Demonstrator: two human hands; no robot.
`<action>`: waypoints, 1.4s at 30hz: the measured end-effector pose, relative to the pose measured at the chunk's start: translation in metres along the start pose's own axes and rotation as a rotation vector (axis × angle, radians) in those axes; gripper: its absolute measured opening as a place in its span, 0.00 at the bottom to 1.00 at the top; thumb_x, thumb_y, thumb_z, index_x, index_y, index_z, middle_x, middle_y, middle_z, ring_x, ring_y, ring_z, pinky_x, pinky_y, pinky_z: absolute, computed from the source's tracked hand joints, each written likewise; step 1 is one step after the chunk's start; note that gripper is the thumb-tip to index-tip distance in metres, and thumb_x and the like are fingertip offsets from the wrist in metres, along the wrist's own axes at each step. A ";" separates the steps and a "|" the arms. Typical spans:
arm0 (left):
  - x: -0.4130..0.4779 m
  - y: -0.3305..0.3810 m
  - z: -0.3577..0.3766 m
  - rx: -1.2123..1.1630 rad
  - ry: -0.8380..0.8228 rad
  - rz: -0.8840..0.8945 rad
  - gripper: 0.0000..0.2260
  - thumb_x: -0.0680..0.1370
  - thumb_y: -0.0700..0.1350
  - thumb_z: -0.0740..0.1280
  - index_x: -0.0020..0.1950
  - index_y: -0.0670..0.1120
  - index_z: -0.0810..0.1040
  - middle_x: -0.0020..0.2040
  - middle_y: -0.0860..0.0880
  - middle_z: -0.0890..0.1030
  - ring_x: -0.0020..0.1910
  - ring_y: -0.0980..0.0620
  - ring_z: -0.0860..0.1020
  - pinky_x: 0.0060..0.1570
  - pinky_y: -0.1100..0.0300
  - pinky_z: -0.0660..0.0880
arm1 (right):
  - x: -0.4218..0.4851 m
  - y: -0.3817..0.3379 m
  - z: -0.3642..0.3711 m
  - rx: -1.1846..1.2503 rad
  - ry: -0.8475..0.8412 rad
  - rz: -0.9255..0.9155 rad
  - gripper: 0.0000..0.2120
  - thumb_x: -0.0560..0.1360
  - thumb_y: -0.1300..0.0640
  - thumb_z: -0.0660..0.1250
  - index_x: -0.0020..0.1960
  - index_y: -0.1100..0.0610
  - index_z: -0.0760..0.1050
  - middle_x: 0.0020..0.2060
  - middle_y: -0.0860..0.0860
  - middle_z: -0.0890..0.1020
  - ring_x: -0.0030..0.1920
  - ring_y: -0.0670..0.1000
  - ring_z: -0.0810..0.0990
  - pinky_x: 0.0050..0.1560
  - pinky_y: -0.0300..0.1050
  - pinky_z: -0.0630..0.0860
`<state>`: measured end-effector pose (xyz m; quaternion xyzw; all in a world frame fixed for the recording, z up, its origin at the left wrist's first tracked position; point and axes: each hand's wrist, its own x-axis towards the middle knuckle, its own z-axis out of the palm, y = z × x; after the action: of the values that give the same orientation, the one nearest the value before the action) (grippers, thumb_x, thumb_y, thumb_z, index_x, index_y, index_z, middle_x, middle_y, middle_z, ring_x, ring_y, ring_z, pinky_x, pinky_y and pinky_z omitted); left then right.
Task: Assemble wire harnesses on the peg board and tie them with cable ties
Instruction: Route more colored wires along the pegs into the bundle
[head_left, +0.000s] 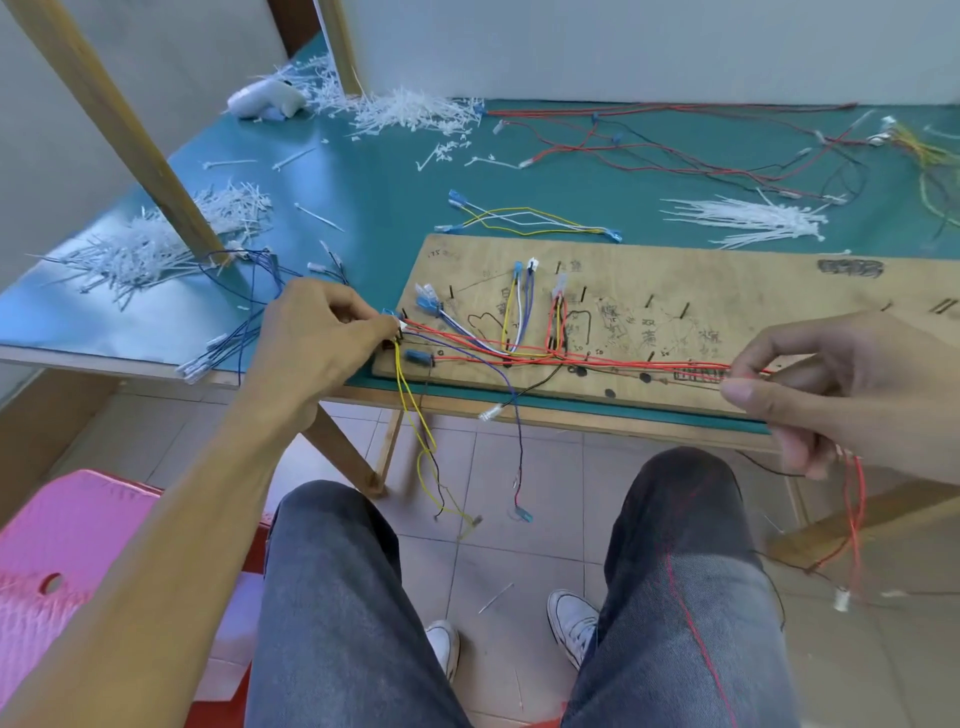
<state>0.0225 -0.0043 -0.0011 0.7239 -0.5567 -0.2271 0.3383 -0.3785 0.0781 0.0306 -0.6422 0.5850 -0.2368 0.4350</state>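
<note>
Between the hands: red wires stretched along peg board, near edge | L hand pinches white plug at board's corner | R hand curled, pinching wires' far end, slack hangs below | step: prob. routing | next: seat wires btw pegs, then cable ties from pile beyond R hand | wires thin, floppy

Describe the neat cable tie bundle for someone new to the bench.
Find the wooden peg board on the green table. Behind its middle lies the cable tie bundle. Unlike the scattered white piles at left, its ties lie roughly parallel.
</note>
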 end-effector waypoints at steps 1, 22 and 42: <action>-0.001 0.001 0.000 -0.007 -0.007 -0.008 0.06 0.71 0.52 0.79 0.36 0.54 0.85 0.25 0.57 0.76 0.26 0.60 0.71 0.32 0.58 0.66 | 0.000 0.007 -0.003 0.034 -0.002 0.010 0.31 0.67 0.27 0.76 0.55 0.51 0.83 0.29 0.60 0.82 0.23 0.55 0.76 0.28 0.37 0.74; -0.099 0.074 0.048 0.547 -0.017 1.016 0.12 0.80 0.46 0.69 0.61 0.44 0.82 0.58 0.47 0.82 0.57 0.43 0.79 0.49 0.45 0.81 | -0.017 0.035 0.006 0.589 0.050 -0.034 0.16 0.77 0.47 0.75 0.53 0.60 0.84 0.51 0.67 0.86 0.38 0.58 0.86 0.40 0.44 0.83; -0.134 0.069 0.103 0.820 -0.076 0.960 0.28 0.83 0.51 0.63 0.79 0.38 0.68 0.74 0.43 0.74 0.69 0.43 0.73 0.68 0.50 0.65 | 0.012 0.014 0.005 0.530 0.310 -0.056 0.09 0.72 0.59 0.74 0.48 0.63 0.84 0.49 0.60 0.87 0.46 0.61 0.89 0.39 0.46 0.86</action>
<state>-0.1328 0.0893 -0.0249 0.4555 -0.8729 0.1564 0.0775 -0.3794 0.0693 0.0139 -0.4783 0.5444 -0.4881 0.4863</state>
